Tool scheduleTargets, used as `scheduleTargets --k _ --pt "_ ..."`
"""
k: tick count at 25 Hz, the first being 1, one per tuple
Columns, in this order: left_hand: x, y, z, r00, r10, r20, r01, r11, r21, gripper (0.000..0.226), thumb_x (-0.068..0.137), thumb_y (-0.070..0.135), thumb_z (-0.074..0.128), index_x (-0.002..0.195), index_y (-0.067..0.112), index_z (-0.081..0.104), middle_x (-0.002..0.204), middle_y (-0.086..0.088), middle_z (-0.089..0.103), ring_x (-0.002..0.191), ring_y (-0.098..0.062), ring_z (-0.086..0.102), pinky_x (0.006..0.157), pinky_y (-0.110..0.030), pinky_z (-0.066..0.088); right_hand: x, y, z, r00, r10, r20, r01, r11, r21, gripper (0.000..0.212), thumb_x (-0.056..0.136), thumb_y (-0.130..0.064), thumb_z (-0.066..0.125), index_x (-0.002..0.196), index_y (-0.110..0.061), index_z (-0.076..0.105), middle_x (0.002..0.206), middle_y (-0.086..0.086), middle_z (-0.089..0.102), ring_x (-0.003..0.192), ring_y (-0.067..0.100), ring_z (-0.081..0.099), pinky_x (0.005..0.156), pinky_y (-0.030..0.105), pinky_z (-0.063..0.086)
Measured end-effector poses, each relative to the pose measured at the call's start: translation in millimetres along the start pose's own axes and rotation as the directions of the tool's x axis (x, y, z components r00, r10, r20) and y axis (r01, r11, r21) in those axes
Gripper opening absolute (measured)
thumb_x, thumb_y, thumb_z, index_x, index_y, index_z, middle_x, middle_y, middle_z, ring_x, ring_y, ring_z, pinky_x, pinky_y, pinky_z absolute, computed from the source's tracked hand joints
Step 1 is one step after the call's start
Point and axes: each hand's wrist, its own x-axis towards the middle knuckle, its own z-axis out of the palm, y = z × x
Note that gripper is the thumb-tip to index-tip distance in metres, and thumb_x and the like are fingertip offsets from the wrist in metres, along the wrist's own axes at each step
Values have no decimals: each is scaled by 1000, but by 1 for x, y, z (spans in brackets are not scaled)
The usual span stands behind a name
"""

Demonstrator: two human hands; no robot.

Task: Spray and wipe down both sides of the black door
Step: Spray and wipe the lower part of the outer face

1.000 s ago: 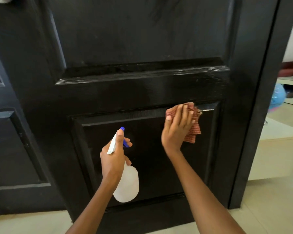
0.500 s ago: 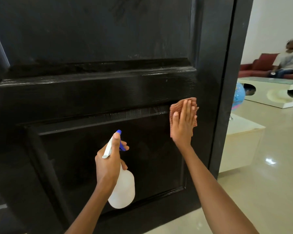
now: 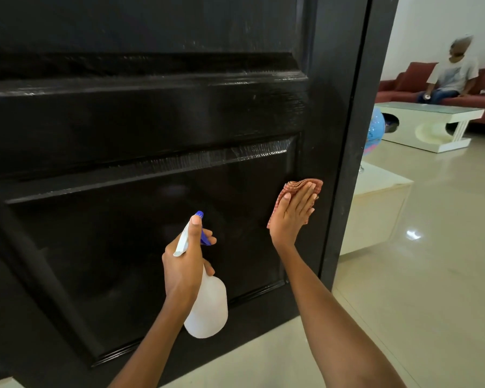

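Head view shows your right hand (image 3: pixel 293 212) has slid down from the top moulding of the lower panel to the panel's right edge, fingers flat and pressing the red checked cloth (image 3: pixel 297 189) against the black door (image 3: pixel 151 121). That suggests you are working down this face; wet streaks shine on the moulding above, so the upper strip looks done, while the lower panel and the door's other side are still to do.

Your left hand (image 3: pixel 184 261) grips the neck of the white spray bottle (image 3: pixel 206 306), thumb along the head, nozzle aimed at the panel and held just off it.

Past the door's edge lie a pale tiled floor (image 3: pixel 403 303), a white low table (image 3: pixel 431 121), a blue globe (image 3: pixel 373 130) and a seated person (image 3: pixel 451 74) on a red sofa (image 3: pixel 409 77), all well apart. Nothing blocks your wiping path.
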Motion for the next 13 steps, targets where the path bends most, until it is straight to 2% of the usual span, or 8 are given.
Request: scheduleTargets --k 3,6,8,10,11,13 --pt "-3 -11 9 1000 -24 19 24 1000 16 57 96 63 39 89 16 69 91 -1 75 45 -23 60 55 -35 54 -2 28 -5 960 277 36 -279 958 70 67 109 -48 10 163 -13 -9 173 7 -11 159 26 -8 126 47 -8" --pt "-7 -17 17 999 -32 29 31 999 30 56 97 63 38 87 17 69 90 0 75 44 -23 60 57 -37 54 11 60 -21 849 516 115 -528 834 160 63 113 -40 15 163 -10 -9 173 9 -11 159 29 -6 126 52 -1" --pt "-11 -22 21 998 -48 36 47 999 27 56 97 62 39 86 17 69 90 1 75 43 -23 59 56 -37 53 10 81 -29 777 581 243 -629 730 265 69 110 -50 18 164 -7 8 169 25 4 155 47 7 123 62 12" --pt "-16 -30 23 996 -75 39 74 997 38 57 97 62 39 87 16 69 90 1 75 43 -24 59 55 -36 53 -2 91 -31 740 577 345 -672 656 345 84 103 -67 22 158 -4 27 156 41 20 140 65 22 114 72 24" --pt "-20 -36 23 995 -93 39 91 995 42 57 97 62 39 87 15 69 90 2 75 43 -25 59 55 -36 53 -9 91 -29 739 587 330 -674 653 347 83 103 -68 22 161 -8 22 161 37 15 145 62 18 118 68 20" --pt "-27 -49 20 990 -135 33 134 990 44 58 96 63 39 87 14 69 90 2 75 43 -25 58 56 -36 54 -18 88 -24 767 595 240 -641 699 317 73 109 -56 18 164 -14 -6 172 14 -12 158 35 -6 127 46 0"
